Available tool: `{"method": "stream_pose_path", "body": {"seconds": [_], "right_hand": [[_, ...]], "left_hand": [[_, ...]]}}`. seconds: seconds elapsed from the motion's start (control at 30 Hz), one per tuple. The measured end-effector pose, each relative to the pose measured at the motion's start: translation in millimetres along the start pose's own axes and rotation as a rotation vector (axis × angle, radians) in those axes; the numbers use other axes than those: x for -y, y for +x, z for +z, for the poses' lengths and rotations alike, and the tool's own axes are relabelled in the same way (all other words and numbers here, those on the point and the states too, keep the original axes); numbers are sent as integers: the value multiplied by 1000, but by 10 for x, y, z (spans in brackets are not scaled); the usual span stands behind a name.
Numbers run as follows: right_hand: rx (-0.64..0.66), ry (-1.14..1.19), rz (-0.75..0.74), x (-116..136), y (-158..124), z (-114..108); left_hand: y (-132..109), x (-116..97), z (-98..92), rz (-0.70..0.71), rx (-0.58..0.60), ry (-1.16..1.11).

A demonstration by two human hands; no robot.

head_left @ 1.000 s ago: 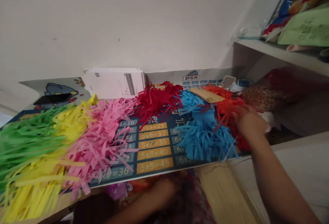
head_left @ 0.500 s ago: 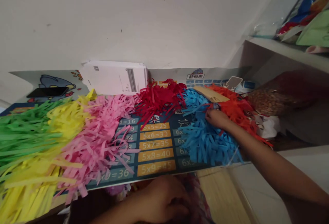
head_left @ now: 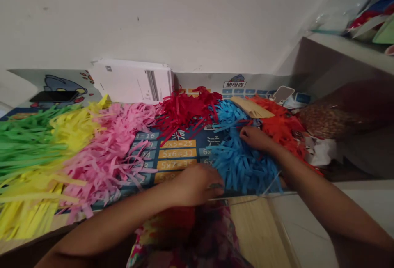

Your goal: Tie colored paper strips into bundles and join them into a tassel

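Note:
My right hand [head_left: 256,137] is closed at the middle of a blue tissue-paper tassel [head_left: 241,165], whose cut strips fan out in front of and behind it. An orange-red paper tassel [head_left: 281,126] lies just right of that hand. My left hand [head_left: 198,184] hovers over the table's front edge, left of the blue strips. Its fingers are curled and somewhat blurred; what they hold, if anything, is hidden. A red paper tassel [head_left: 187,110] sits further back, between the blue one and a pink paper tassel [head_left: 104,153].
Green paper strips [head_left: 24,140] and yellow paper strips [head_left: 74,130] cover the left side. A white stack [head_left: 132,81] with a barcode leans on the wall. A black phone [head_left: 53,96] lies back left. Tan folded paper [head_left: 254,108] rests behind my right hand. A shelf unit [head_left: 344,54] bounds the right.
My left hand has risen from below the table edge and moved forward over the printed mat. My right hand stays at the blue tassel. The view has shifted slightly.

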State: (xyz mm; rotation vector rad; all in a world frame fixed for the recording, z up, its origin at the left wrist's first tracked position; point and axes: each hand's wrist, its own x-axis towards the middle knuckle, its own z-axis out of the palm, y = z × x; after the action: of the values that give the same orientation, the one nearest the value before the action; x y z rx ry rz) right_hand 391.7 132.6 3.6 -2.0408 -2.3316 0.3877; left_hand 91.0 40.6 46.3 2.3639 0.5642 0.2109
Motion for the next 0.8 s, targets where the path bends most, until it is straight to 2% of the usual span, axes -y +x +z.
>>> {"method": "stream_pose_path", "body": {"seconds": [0.13,0.3,0.43,0.53,0.63,0.7,0.8], "right_hand": [[-77,121,-36,-201,-31,-143],[-149,255,-68,-322,-87,-360],[-192,354,-91,-359,-151,-553],[-254,434,-96,-426,-242,-775],[-325,446,-68,-424,-321,-950],[-320,401,-55,-326,-328,-930],[-308,270,30,-76,-259,-671]], "left_hand": [[398,216,-69,-67,-124,95],[1086,445,-97,-114,-342,243],[1489,557,-40,-128,-277,325],[1584,623,29,-115,-225,347],[1580,651,54,-114,-206,359],[1562,639,41,-107,-205,363],[1535,583,18,-67,-224,386]]}}
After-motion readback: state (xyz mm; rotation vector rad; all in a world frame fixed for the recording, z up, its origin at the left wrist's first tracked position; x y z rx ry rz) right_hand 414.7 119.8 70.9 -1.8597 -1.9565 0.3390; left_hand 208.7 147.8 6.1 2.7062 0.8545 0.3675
